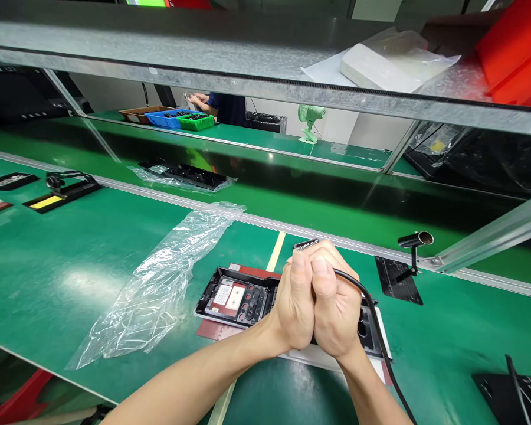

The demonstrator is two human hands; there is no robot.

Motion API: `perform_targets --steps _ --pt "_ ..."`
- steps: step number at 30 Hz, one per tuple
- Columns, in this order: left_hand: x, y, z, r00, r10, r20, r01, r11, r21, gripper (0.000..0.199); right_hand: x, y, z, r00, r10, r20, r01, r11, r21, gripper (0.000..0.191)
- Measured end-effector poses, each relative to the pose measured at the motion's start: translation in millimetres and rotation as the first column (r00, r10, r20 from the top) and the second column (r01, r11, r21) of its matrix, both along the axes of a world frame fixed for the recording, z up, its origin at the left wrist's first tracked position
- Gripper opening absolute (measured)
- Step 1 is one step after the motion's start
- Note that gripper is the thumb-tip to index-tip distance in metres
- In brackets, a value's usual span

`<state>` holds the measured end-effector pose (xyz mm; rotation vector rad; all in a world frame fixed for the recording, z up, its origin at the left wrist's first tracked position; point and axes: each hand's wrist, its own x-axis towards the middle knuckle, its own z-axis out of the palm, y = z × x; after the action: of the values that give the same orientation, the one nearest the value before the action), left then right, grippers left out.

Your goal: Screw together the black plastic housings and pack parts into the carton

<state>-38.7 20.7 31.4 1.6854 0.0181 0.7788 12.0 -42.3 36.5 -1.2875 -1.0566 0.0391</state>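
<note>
Above a black plastic housing [235, 297], my left hand [295, 300] and my right hand [336, 298] are pressed together with fingers curled and thumbs side by side. What they hold is mostly hidden; a small dark piece with shiny metal bits [307, 244] shows just beyond the fingers. A black cable [374, 319] comes out at my right hand and runs down past the right forearm. The housing rests on a reddish-brown board [212, 329], and my hands hide its middle.
Clear plastic film [159, 283] lies left of the housing. A metal tube holder [416, 239] stands at right. A metal shelf [248, 79] crosses above. Behind are a black panel [190, 174], bins [166, 118], a green fan [310, 121] and another person's hands [197, 100].
</note>
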Motion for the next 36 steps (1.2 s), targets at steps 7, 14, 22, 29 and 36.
perform_targets --steps 7,14,22,29,36 --pt "-2 3 -10.2 0.999 -0.006 0.053 0.006 1.0 -0.003 0.049 0 0 1.1 1.0 -0.01 0.016 0.01 1.0 0.004 0.035" --pt "-3 2 -11.6 0.996 0.007 0.085 -0.006 1.0 -0.022 0.052 0 0 0.9 1.0 -0.02 0.015 0.02 1.0 -0.007 0.035" --pt "-4 3 -17.1 0.998 0.001 0.057 -0.002 1.0 0.019 0.05 1 1 0.9 1.0 -0.009 0.027 0.008 1.0 0.014 0.036" --pt "-5 3 -19.4 1.0 -0.003 0.011 0.003 1.0 -0.005 0.049 1 0 1.4 0.999 -0.007 0.031 0.007 1.0 -0.001 0.036" --pt "-6 3 -7.4 1.0 -0.005 0.025 0.005 1.0 0.018 0.058 1 2 1.2 1.0 -0.007 0.026 0.006 1.0 0.021 0.036"
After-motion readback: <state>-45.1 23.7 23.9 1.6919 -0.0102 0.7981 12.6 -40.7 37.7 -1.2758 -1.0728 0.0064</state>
